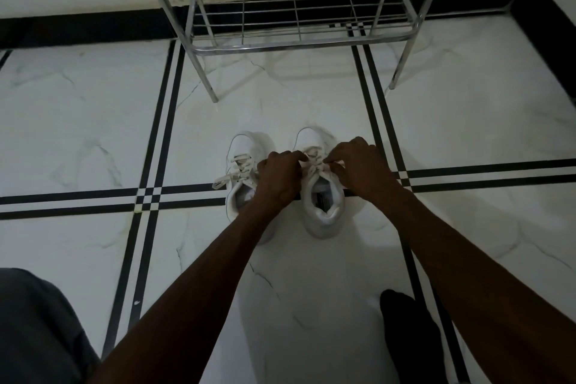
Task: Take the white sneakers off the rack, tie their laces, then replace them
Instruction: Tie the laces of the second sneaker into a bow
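Note:
Two white sneakers stand side by side on the marble floor, toes pointing at the rack. The left sneaker point(241, 162) has a laced front with a bow end lying off its left side. Over the right sneaker point(324, 206), my left hand point(279, 176) and my right hand point(358, 165) each pinch a strand of its white laces point(314, 162) above the tongue. My left forearm covers the heel of the left sneaker. The metal shoe rack point(296, 37) stands beyond the shoes, its lower wire shelf bare.
The floor is white marble with black inlay stripes point(156, 193). A black skirting runs along the wall behind the rack. My grey trouser knee point(37, 327) is at bottom left, and a foot in a black sock point(408, 337) at bottom right.

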Motion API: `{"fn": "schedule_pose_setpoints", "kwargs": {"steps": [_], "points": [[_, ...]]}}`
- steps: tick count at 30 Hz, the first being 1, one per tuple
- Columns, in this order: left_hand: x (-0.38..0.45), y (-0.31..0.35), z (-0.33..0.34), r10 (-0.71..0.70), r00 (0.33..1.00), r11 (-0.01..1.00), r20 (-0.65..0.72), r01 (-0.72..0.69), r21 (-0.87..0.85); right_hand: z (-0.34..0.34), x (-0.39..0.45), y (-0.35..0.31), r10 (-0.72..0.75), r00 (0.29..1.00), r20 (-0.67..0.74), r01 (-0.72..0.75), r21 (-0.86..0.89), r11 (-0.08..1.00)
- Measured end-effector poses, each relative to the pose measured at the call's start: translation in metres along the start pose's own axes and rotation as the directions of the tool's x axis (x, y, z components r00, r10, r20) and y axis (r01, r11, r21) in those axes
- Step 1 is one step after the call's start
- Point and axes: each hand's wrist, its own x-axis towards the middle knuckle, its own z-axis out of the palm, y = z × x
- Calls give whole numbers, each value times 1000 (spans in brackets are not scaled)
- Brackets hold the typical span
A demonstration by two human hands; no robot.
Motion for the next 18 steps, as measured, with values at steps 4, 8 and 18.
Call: {"fn": "schedule_pose_setpoints", "kwargs": {"steps": [4,8,18], "points": [[-1,0,2,-29,1000,999,7,29,-31,-1,0,17,88,988,128,-117,237,965],[-3,0,4,-50,999,996,-10,49,-69,-12,1,24,64,950,305,-174,350,920],[-9,6,12,-70,997,993,-12,69,-94,4,-7,21,82,987,137,-127,356,926]]}}
